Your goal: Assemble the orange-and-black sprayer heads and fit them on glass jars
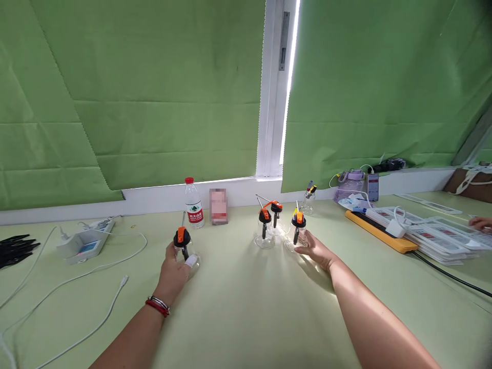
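At the left edge, shows a bundle of black strips (17, 250) on the pale green tabletop (234, 312), with a green blind (172, 92) hanging behind. Next, shows a white power strip (99, 240) toward the far side and a white cable (109, 313) trailing to the near left from a loose plug (123, 281). Curls the left hand (176, 270) around the left jar (182, 237), clear with a black-and-orange cap and a thin upright spout. Wears a silver bracelet (160, 302) and a red bracelet (156, 308) on that wrist. Just beyond, shows an upright water bottle (195, 207), red-capped, and a blurred pink box (219, 206) beside it. Right of centre, between the hands, shows two more such jars close together: a nearer jar (264, 225) and a farther jar (276, 211), both untouched. Just right of them, grasps the right jar (299, 220) with the right hand (315, 252), fingers about its right side. Farther off, shows a small glass container (308, 203) of tools. Continues right with a purple bottle (350, 184), a phone (372, 187) propped upright, an orange power strip (378, 231), stacked white panels (442, 238) and, at the right edge, another person's hand (481, 224).
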Demonstrator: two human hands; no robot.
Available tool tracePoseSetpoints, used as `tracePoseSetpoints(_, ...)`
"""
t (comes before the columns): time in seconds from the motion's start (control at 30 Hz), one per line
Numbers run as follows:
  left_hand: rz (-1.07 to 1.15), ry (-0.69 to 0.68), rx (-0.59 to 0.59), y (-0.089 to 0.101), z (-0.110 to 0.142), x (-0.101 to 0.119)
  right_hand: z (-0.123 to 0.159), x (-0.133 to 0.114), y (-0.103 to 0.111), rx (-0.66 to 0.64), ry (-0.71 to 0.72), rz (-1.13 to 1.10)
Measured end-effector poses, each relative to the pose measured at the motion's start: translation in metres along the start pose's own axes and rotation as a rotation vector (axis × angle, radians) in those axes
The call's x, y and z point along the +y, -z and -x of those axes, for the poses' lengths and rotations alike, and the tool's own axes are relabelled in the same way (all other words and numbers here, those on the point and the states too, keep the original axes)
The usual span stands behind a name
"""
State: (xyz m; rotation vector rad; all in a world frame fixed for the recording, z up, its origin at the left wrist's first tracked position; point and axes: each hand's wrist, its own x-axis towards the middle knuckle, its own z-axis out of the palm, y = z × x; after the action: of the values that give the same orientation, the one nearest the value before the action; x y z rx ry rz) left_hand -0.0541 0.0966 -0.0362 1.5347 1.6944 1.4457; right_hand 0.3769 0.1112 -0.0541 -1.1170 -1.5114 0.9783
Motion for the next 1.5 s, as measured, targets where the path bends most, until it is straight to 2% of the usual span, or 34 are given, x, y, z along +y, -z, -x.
tracePoseSetpoints(0.13,0.093,-0.076,-0.139,-0.003,0.003,0.007,0.001,0.001,0.000,0.078,-0.004,0.091)
tracePoseSetpoints(0.23,0.106,-0.045,-0.148,-0.001,0.004,0.010,-0.002,-0.008,-0.001,0.285,0.017,0.147)
tracePoseSetpoints(0.4,0.155,-0.048,-0.186,0.002,0.018,0.028,-0.002,-0.054,-0.021,0.769,0.350,0.339)
tracePoseSetpoints(0.43,0.198,-0.062,-0.219,0.003,0.023,0.034,-0.001,-0.065,-0.028,0.837,0.408,0.413)
tracePoseSetpoints(0.5,0.325,-0.077,-0.348,0.005,0.034,0.048,0.004,-0.082,-0.046,0.861,0.497,0.521)
tracePoseSetpoints(0.57,0.500,-0.033,-0.472,0.006,0.044,0.059,0.008,-0.091,-0.068,0.751,0.491,0.481)
tracePoseSetpoints(0.6,0.583,0.005,-0.542,0.006,0.048,0.063,0.010,-0.092,-0.080,0.620,0.435,0.410)
tracePoseSetpoints(0.67,0.748,0.098,-0.682,0.005,0.056,0.066,0.014,-0.090,-0.105,0.273,0.220,0.213)
tracePoseSetpoints(0.73,0.879,0.200,-0.811,0.003,0.060,0.064,0.016,-0.084,-0.128,0.021,-0.047,-0.009)
tracePoseSetpoints(0.8,0.963,0.299,-0.901,0.001,0.062,0.060,0.018,-0.078,-0.145,-0.120,-0.235,-0.177)
tracePoseSetpoints(0.87,1.002,0.385,-0.941,-0.002,0.062,0.056,0.019,-0.073,-0.154,-0.144,-0.323,-0.279)
tracePoseSetpoints(1.0,1.022,0.490,-0.958,-0.005,0.059,0.053,0.021,-0.068,-0.157,-0.147,-0.386,-0.435)
tracePoseSetpoints(1.13,0.889,0.526,-0.950,-0.009,0.060,0.054,0.022,-0.063,-0.161,-0.185,-0.478,-0.415)
tracePoseSetpoints(1.33,0.608,0.547,-0.746,-0.017,0.061,0.054,0.027,-0.060,-0.172,-0.197,-0.432,-0.308)
tracePoseSetpoints(1.5,0.577,0.530,-0.719,-0.016,0.054,0.051,0.026,-0.057,-0.171,-0.206,-0.365,-0.278)
